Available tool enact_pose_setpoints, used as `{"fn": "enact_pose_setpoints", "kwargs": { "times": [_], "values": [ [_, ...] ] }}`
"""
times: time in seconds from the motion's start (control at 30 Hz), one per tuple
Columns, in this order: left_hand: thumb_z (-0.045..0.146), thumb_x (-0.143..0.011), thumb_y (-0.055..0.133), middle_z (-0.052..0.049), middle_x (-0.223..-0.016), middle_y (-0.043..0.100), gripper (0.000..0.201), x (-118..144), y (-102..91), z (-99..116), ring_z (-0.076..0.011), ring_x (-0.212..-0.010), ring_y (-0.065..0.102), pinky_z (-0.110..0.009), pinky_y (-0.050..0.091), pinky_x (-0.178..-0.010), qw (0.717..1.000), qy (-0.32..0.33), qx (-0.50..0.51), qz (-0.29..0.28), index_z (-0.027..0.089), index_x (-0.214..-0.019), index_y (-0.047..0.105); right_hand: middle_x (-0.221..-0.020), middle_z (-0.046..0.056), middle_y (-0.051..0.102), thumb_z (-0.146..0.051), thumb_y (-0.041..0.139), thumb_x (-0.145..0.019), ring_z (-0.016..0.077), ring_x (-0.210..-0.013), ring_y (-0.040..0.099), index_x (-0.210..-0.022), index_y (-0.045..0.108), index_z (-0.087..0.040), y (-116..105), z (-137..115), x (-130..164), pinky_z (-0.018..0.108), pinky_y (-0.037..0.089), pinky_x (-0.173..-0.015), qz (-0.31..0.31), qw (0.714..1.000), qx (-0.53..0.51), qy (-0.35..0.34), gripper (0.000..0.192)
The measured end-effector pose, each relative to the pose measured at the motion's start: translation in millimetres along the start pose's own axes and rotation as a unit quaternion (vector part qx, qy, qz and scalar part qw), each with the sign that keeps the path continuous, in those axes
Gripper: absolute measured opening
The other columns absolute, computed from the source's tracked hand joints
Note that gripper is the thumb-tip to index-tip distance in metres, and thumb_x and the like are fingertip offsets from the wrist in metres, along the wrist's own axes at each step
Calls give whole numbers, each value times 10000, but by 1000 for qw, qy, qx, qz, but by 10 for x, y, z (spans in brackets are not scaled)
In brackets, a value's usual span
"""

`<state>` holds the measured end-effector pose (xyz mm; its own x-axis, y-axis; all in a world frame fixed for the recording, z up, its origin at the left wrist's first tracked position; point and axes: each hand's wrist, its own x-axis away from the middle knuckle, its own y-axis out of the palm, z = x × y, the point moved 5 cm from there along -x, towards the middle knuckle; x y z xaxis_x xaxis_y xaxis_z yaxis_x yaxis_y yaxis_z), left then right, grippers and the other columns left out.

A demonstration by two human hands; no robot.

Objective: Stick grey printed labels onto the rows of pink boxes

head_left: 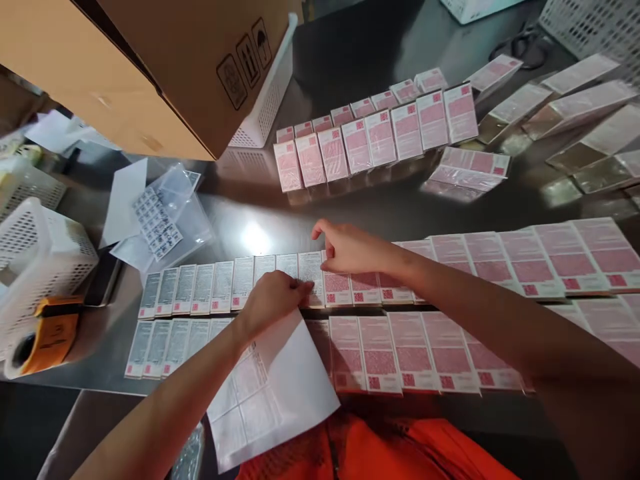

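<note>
My left hand (275, 295) is closed at the top edge of a white label sheet (300, 380). Its thumb presses near the bottom of a small box (310, 267) with grey print. The sheet slants down towards my lap, over part of the front row. My right hand (347, 247) hovers by the top of the back row, index finger bent and apart from the others, with nothing visible in it. Leftwards, the boxes (183, 290) have greyish faces with small red codes; rightwards, the boxes (390, 343) have pink faces.
Behind, pink boxes (357, 143) stand in a line, with more wrapped boxes (583, 107) at right. A large carton (195, 73) and white basket (273, 100) are at back left. Plastic bags (193, 217), a sticker sheet (156, 223), another basket (65, 247) and an orange tape roll (55, 337) lie left.
</note>
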<state>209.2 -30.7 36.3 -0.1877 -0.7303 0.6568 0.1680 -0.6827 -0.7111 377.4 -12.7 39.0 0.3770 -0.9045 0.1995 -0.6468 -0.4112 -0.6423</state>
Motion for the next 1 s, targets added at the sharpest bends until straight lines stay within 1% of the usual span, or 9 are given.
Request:
{"fn": "enact_pose_setpoints", "kwargs": {
  "times": [0.2, 0.43, 0.6, 0.67, 0.73, 0.8, 0.87, 0.93, 1.0],
  "values": [
    [677, -712, 584, 8, -423, 401, 561, 120, -14, -58, -133, -442, 370, -292, 212, -485, 999, -14, -25, 33, 208, -426, 474, -982, 104, 677, -447, 808, -630, 287, -914, 644, -1155, 541, -171, 20, -166, 50, 324, 433, -676, 12, 999, 43, -11, 650],
    [686, -769, 508, -14, -441, 481, 592, 563, -234, -314, -147, -462, 442, -282, 282, -498, 989, -15, 14, 145, 204, -426, 503, -1093, 131, 637, -169, 875, -502, 316, -1014, 612, -1114, 558, -161, 94, -350, 257, 342, 471, -764, 13, 998, 52, -34, 690],
    [635, -906, 287, -39, -558, 581, 612, 1073, -449, -516, -174, -583, 528, -283, 364, -573, 938, -52, 93, 331, 204, -569, 562, -1120, 100, 631, -478, 695, -795, 206, -978, 626, -1231, 472, -179, 265, -737, 628, 303, 497, -786, 23, 995, -39, -88, 574],
    [590, -929, 283, -42, -566, 584, 592, 1246, -462, -571, -170, -600, 528, -283, 371, -589, 903, -50, 150, 399, 199, -572, 549, -1093, 81, 651, -486, 734, -757, 190, -915, 646, -1218, 487, -202, 436, -917, 800, 284, 504, -729, -3, 982, -156, -103, 595],
    [560, -929, 335, -39, -577, 585, 546, 1349, -428, -638, -163, -602, 528, -278, 377, -583, 874, -13, 229, 428, 190, -598, 562, -975, 40, 680, -397, 725, -781, 178, -855, 652, -1123, 560, -218, 550, -1023, 927, 279, 492, -716, 22, 970, -219, -103, 420],
    [544, -875, 494, -33, -681, 637, 404, 1358, -341, -712, -164, -663, 571, -260, 414, -602, 863, 68, 331, 376, 178, -764, 624, -899, 19, 687, -316, 658, -840, 172, -827, 653, -1022, 615, -221, 596, -1031, 986, 285, 483, -722, 77, 964, -238, -85, 211],
    [483, -752, 698, -43, -868, 691, 415, 1323, -205, -791, -184, -800, 631, -259, 479, -688, 849, 159, 432, 260, 178, -1022, 617, -872, 15, 691, -300, 636, -858, 176, -807, 660, -969, 633, -221, 609, -978, 986, 291, 489, -704, 120, 957, -254, -66, 136],
    [396, -671, 801, -61, -972, 706, 595, 1301, -45, -908, -198, -871, 658, -275, 517, -756, 830, 196, 497, 158, 177, -1169, 559, -868, 17, 687, -340, 667, -845, 188, -810, 664, -992, 619, -229, 596, -911, 969, 308, 510, -710, 173, 946, -267, -64, 190],
    [350, -677, 814, -48, -911, 719, 643, 1316, 71, -1093, -175, -792, 671, -260, 536, -718, 811, 175, 535, 161, 177, -1227, 530, -984, 48, 670, -386, 699, -826, 216, -920, 653, -1092, 568, -237, 555, -853, 997, 366, 523, -818, 282, 924, -249, -71, 332]
  ]
}}
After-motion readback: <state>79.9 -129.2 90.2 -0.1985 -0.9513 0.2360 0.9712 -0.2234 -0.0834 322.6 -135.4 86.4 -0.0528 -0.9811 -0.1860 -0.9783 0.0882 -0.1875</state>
